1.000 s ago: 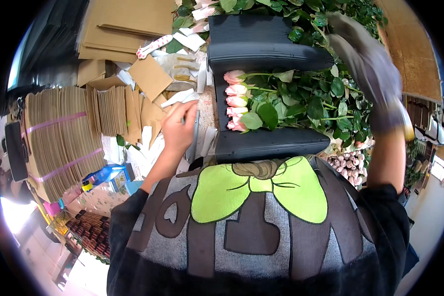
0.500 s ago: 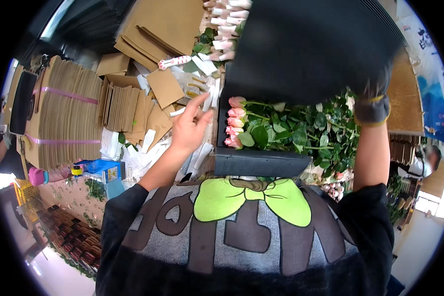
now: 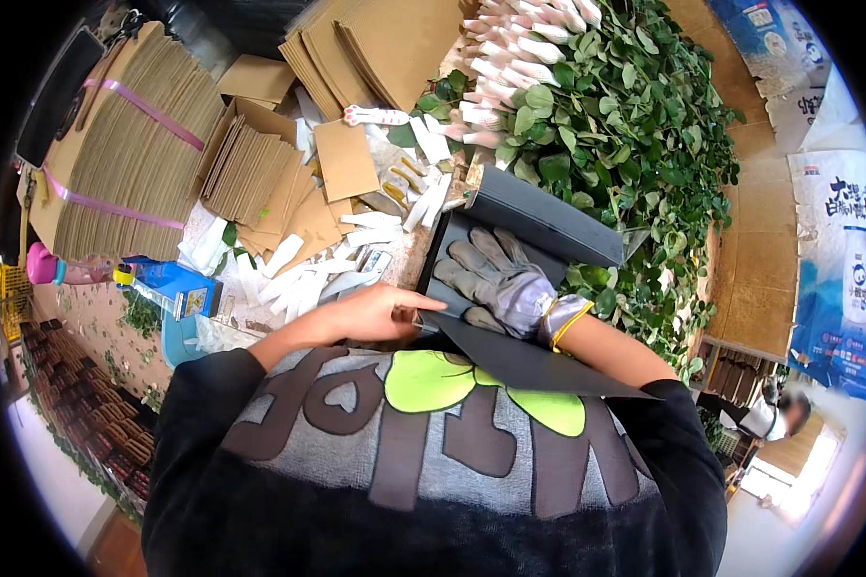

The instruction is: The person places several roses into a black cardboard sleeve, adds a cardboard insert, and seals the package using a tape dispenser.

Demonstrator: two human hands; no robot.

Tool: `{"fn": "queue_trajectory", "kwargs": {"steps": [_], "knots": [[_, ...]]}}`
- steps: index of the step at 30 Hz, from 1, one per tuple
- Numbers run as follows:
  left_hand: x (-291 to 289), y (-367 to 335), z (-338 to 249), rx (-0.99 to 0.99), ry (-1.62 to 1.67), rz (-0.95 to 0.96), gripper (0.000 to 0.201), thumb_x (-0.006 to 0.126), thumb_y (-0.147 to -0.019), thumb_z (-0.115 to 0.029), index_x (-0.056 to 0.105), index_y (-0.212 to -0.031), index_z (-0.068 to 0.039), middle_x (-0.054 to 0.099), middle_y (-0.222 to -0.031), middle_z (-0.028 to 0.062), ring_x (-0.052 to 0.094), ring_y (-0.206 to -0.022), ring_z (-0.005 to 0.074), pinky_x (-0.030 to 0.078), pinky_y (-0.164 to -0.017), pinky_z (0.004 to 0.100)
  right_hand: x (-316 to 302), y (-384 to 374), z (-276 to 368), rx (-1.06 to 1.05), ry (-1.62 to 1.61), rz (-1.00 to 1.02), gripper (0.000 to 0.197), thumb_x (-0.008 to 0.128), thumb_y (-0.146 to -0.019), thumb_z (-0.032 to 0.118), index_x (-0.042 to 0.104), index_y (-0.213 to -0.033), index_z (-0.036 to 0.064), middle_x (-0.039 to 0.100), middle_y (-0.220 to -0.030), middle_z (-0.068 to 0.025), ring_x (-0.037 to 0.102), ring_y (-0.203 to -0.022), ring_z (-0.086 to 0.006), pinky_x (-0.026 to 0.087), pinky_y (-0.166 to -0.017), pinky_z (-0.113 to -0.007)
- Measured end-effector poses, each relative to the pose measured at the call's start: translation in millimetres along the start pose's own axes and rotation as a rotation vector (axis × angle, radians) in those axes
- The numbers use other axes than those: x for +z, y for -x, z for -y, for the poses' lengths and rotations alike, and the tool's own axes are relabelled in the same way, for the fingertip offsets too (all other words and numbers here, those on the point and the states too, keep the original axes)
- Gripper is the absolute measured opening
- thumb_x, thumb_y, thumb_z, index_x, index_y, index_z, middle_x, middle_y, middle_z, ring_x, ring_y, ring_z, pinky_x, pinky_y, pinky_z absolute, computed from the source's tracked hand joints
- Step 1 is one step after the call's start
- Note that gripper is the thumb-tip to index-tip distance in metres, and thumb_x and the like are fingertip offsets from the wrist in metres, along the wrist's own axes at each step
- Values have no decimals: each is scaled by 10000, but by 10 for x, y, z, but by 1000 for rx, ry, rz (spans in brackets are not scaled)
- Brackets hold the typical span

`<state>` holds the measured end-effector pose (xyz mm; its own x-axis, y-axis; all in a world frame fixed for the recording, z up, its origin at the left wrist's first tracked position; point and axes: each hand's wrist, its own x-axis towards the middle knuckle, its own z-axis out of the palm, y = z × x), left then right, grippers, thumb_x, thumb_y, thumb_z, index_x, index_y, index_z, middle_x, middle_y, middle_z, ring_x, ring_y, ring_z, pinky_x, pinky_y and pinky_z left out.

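My left hand (image 3: 385,313), bare, pinches the near left corner of a black corrugated sheet (image 3: 539,361) close to my shirt. My right hand (image 3: 496,279) wears a grey glove with a yellow band at the wrist. Its fingers lie spread and flat on the sheet's dark inner face. The far side of the sheet stands up as a long folded flap (image 3: 548,216), and the near side slants up toward me. No pink rose heads show now; whether they lie under the sheet, I cannot tell.
Wrapped white-pink flower heads (image 3: 515,67) with leafy stems (image 3: 635,125) pile up at the back. White paper sleeves (image 3: 308,279), yellow-handled scissors (image 3: 394,188) and cardboard pieces (image 3: 346,159) litter the left. Strapped cardboard (image 3: 125,144) and a blue box (image 3: 173,288) stand farther left.
The large black sheet came down from the back right toward me. My right hand moved left onto it, and my left hand lowered to its corner. The pink roses went out of sight.
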<state>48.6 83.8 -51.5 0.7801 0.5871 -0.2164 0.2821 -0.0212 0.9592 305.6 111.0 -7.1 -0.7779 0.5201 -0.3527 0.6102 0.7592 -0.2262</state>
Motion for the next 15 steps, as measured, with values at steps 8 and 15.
{"fn": "queue_trajectory", "kwargs": {"steps": [8,15], "knots": [[352,-6,403,22,13,-429,232,636,-841,-106,692,-1065,-132,652,-736,133,593,-601,173,489,-617,297,-897,441,243,-105,-412,-634,252,613,-830,153,630,-1070,78,676,-866,-113,659,-838,-271,518,-804,-349],[187,107,153,-75,94,-67,517,603,-861,-253,482,-1328,-67,625,-1132,166,580,-1070,239,440,-920,340,-748,403,573,100,-26,-182,281,640,-745,347,570,-795,80,560,-549,-101,592,-504,-284,466,-446,-385]]}}
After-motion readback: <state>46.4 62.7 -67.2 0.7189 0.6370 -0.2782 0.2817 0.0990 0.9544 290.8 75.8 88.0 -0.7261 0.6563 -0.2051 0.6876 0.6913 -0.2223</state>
